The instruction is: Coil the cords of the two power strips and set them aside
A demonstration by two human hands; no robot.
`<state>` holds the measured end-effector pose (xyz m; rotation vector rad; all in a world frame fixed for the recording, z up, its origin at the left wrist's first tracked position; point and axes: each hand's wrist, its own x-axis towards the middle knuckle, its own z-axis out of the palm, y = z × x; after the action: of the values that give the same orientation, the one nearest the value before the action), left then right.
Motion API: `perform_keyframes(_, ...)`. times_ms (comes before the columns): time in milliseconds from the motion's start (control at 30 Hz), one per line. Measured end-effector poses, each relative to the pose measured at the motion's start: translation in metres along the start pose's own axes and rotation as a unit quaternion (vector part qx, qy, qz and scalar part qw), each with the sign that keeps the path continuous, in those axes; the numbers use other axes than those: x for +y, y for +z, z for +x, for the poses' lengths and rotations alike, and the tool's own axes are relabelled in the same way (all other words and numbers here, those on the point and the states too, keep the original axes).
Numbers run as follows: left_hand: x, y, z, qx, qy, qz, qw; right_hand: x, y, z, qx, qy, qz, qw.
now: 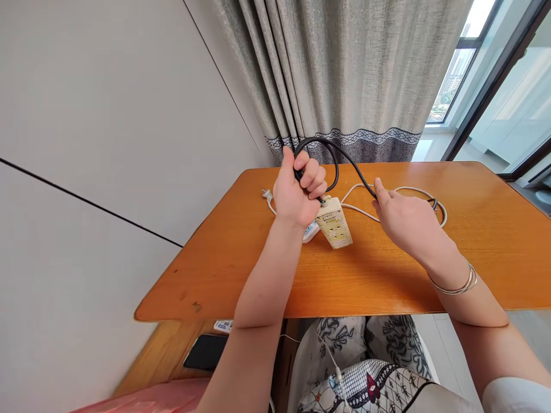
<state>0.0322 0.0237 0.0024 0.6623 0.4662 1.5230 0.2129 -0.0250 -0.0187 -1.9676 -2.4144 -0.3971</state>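
Observation:
My left hand (301, 186) is closed round loops of a black power cord (321, 140), held above the table. From beneath that fist hangs a yellowed power strip (334, 223) with sockets on its face, tilted. My right hand (402, 221) grips the same cord further along, fingers curled and mostly hidden behind its back. The cord arches between both hands. Behind the yellowed strip, partly covered, lies a white power strip (310, 232) with blue on it. A white cord (364, 211) runs across the table, and its plug (267, 195) shows left of my left hand.
The orange-brown wooden table (241, 275) has a grey curtain (365, 74) behind it and a white wall panel (107, 115) at left. A black phone (205, 351) lies on a lower wooden surface. Glass doors stand at the right.

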Motion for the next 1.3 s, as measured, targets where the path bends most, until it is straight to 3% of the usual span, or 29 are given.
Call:
perform_keyframes(133,-0.013,0.003,-0.005,-0.016,0.000,0.057,0.998,-0.013,-0.007,-0.007,-0.049,-0.067,0.005,0.997)
perform_keyframes(267,-0.031,-0.001,-0.007,-0.054,0.042,0.154,0.986,-0.018,-0.011,-0.018,-0.045,-0.132,0.010,0.990)
perform_keyframes(467,-0.056,-0.021,-0.010,-0.190,0.193,0.323,0.907,-0.010,-0.010,-0.023,0.007,-0.183,0.072,0.980)
perform_keyframes(567,-0.057,-0.026,-0.011,-0.214,0.259,0.380,0.862,-0.005,-0.010,-0.022,0.040,-0.201,0.126,0.971)
perform_keyframes(633,-0.056,-0.028,-0.011,-0.197,0.271,0.401,0.852,-0.002,-0.011,-0.022,0.051,-0.203,0.172,0.962)
perform_keyframes(733,-0.053,-0.027,-0.012,-0.125,0.225,0.386,0.886,0.006,-0.011,-0.021,0.051,-0.198,0.252,0.946)
perform_keyframes(867,-0.044,-0.021,-0.011,-0.029,0.129,0.249,0.959,0.029,-0.010,-0.017,0.017,-0.221,0.294,0.930)
perform_keyframes(1000,-0.029,-0.012,-0.006,0.014,0.078,0.146,0.986,0.054,-0.015,-0.014,0.006,-0.256,0.336,0.906)
perform_keyframes(1100,-0.022,-0.007,-0.003,0.014,0.057,0.136,0.989,0.056,-0.023,-0.014,0.100,-0.252,0.400,0.876)
perform_keyframes(1200,-0.022,-0.003,-0.002,-0.012,0.012,0.137,0.990,0.044,-0.031,-0.013,0.208,-0.238,0.431,0.845)
perform_keyframes(1300,-0.027,-0.003,-0.002,-0.058,-0.042,0.144,0.987,0.029,-0.036,-0.011,0.243,-0.242,0.421,0.840)
